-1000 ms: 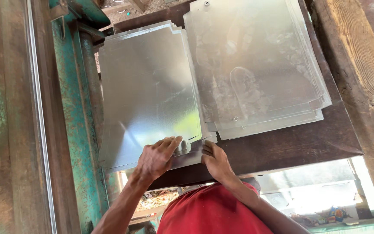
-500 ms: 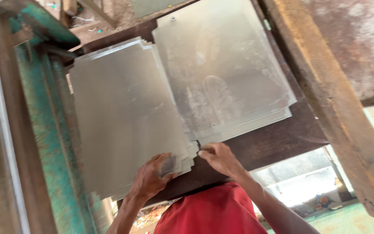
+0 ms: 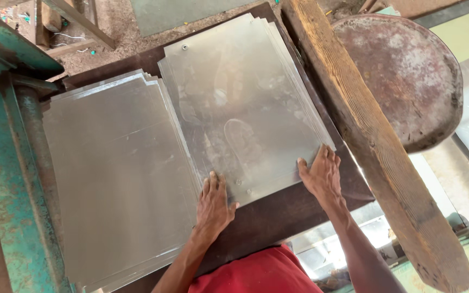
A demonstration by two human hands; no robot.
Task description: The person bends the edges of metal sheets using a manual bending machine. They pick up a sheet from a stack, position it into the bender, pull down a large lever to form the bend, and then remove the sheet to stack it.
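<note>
I see both hands flat on the near edge of the right stack [image 3: 245, 103] of metal sheets. The left hand [image 3: 213, 203] lies at the stack's near left corner, fingers together and stretched out, tips on the top sheet, thumb out to the side on the dark table [image 3: 278, 217]. The right hand [image 3: 321, 176] sits at the near right corner, fingers slightly spread, tips on the sheet edge. Neither hand pinches anything; both press down, palms on the table just below the stack. The left stack [image 3: 115, 179] lies just beside the left hand, untouched, its right edge tucked under the right stack.

I cannot tell how many sheets each stack holds; only stepped edges show. The left stack's near corner runs out of view at the bottom.

The sheets are thin, shiny, grey, rectangular, with smudges and small holes. A rough wooden beam [image 3: 370, 135] crosses on the right, beside a rusty round disc [image 3: 408, 76]. A green, flaking machine frame [image 3: 1, 163] stands on the left.
</note>
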